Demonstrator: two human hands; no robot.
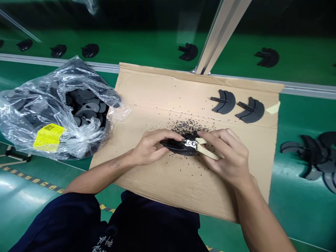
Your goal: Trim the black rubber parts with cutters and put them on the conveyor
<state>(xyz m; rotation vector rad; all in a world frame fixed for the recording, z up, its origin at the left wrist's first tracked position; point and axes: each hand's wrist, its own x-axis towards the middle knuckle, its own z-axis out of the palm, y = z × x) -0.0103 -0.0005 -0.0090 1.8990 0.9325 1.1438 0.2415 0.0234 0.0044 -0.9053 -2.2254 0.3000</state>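
My left hand [151,147] grips a black curved plastic part [181,147] between thumb and fingers, above a cardboard sheet [157,185]. Cream-handled cutting pliers [208,150] are held in my right hand [228,154], their metal jaws against the upper edge of the part. Whether the jaws are closed on the plastic is too small to tell. Tiny black clippings [189,126] lie heaped and scattered on the cardboard just behind the part. Two similar crescent-shaped black parts [224,102] lie on the cardboard at the back right, each with a short stem pointing left.
To the left stands a clear plastic bag [49,101] of black discs, with a yellow label [49,136]. More black parts [315,154] are piled on the green table [294,217] at right. A metal post [220,35] rises behind the cardboard, and several parts sit beyond the rail.
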